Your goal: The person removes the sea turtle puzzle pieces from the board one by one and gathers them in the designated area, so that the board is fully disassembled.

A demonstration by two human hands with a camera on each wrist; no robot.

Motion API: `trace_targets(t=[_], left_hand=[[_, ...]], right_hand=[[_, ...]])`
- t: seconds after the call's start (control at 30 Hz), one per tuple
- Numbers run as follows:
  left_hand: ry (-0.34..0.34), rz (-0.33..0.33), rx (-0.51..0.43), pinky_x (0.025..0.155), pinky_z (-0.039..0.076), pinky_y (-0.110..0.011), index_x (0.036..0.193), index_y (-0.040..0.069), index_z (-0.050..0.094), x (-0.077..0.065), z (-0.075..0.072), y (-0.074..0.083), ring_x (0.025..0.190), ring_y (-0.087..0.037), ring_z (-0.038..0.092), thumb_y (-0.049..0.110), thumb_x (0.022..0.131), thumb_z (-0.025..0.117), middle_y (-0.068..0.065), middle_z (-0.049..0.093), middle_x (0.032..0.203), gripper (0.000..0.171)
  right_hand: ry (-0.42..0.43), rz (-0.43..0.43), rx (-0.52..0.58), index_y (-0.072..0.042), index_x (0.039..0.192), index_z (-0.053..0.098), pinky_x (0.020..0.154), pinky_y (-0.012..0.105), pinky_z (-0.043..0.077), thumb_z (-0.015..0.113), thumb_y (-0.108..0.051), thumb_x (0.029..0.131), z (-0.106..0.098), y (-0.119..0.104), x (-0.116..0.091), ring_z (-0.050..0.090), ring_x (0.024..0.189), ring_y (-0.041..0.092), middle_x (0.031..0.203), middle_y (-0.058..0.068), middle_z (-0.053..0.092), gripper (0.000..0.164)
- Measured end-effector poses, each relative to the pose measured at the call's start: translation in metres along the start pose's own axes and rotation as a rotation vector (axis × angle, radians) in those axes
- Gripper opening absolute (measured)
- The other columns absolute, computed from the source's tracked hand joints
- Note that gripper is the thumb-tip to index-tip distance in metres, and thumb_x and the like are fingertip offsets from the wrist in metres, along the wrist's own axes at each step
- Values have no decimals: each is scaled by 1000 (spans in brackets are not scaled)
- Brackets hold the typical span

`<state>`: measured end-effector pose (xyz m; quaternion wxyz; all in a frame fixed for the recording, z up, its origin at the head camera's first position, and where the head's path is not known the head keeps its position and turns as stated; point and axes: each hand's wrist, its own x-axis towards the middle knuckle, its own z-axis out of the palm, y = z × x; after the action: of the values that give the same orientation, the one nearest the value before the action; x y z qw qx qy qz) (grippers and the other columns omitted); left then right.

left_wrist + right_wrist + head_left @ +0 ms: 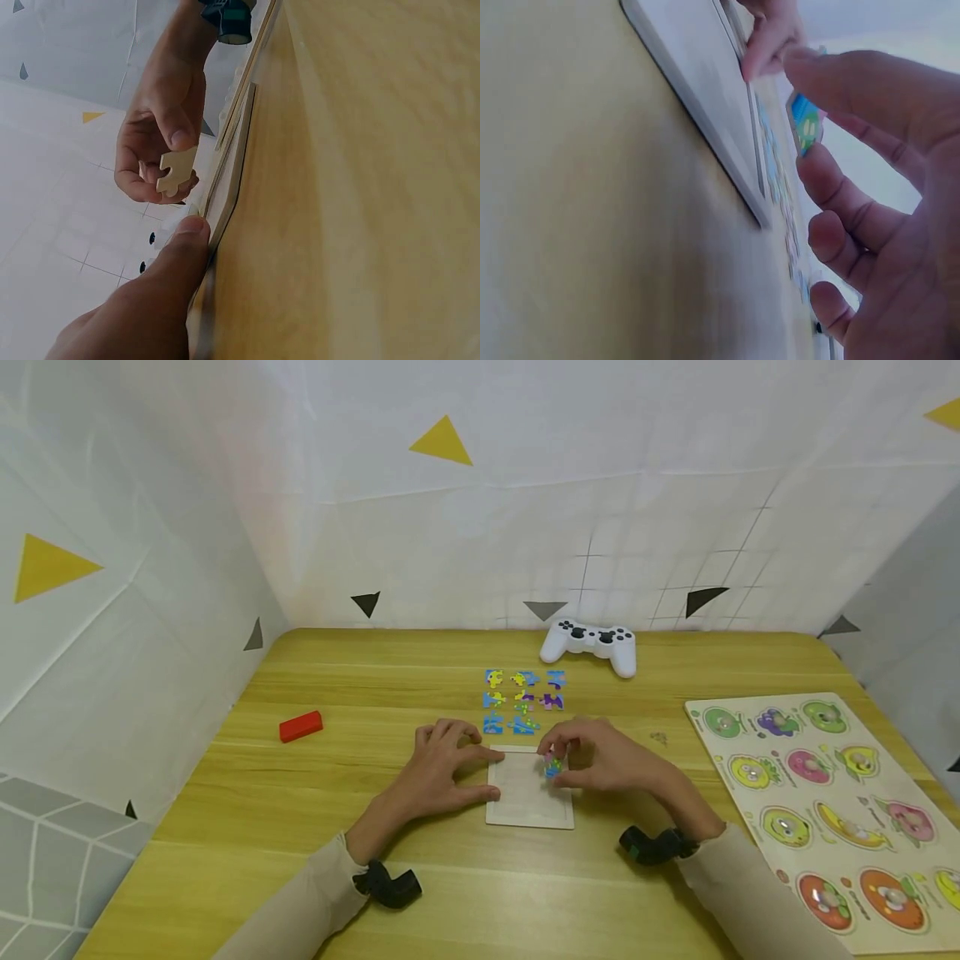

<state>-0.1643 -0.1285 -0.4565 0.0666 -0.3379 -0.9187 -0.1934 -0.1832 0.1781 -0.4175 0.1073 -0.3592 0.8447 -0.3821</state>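
Observation:
A shallow pale wooden puzzle tray (528,802) lies on the table in front of the person. The left hand (446,768) steadies its left side: index fingertip at the upper left corner, thumb (169,259) at the left edge. Over the tray's right part, the right hand (603,756) pinches a jigsaw piece (807,124) between thumb and fingertip. Blue, green and pink print shows on one face; the left wrist view shows the piece's bare wooden back (176,171). Several loose jigsaw pieces (492,723) lie in rows just beyond the tray.
A white game controller (588,642) lies at the table's back. To the left sits a red block (301,727). A large fruit peg puzzle board (795,802) covers the right side. White patterned cloth (480,543) stands behind the table (360,677).

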Motion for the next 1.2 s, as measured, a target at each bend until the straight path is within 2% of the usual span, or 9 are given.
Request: trace_targets(t=[0.07, 0.57, 0.9, 1.2], left_hand=[[-7, -4, 0, 101, 28, -53, 129, 42, 69, 0, 0, 0, 127, -22, 43, 68, 86, 67, 2, 54, 127, 50], [5, -2, -18, 100, 28, -53, 128, 41, 70, -2, 1, 0, 126, -23, 44, 65, 86, 70, 1, 55, 126, 49], [9, 7, -19, 101, 28, -54, 128, 40, 70, -1, 1, 1, 126, -23, 44, 64, 86, 71, 2, 55, 127, 48], [7, 4, -10, 101, 28, -54, 128, 41, 70, -1, 1, 0, 126, -22, 44, 65, 86, 70, 2, 55, 126, 48]], right_hand=[[23, 16, 1, -18, 110, 73, 85, 31, 48, 88, -20, 80, -4, 4, -1, 60, 91, 15, 97, -8, 69, 34], [103, 137, -114, -19, 108, 71, 78, 29, 47, 87, -22, 82, -16, 30, 8, 57, 87, 17, 91, -1, 66, 31], [115, 163, -174, -20, 114, 73, 78, 29, 45, 85, -25, 83, -20, 36, 16, 56, 88, 16, 96, -2, 68, 34], [114, 131, -171, -17, 118, 75, 75, 27, 45, 84, -25, 85, -16, 41, 21, 56, 87, 14, 98, -1, 69, 36]])
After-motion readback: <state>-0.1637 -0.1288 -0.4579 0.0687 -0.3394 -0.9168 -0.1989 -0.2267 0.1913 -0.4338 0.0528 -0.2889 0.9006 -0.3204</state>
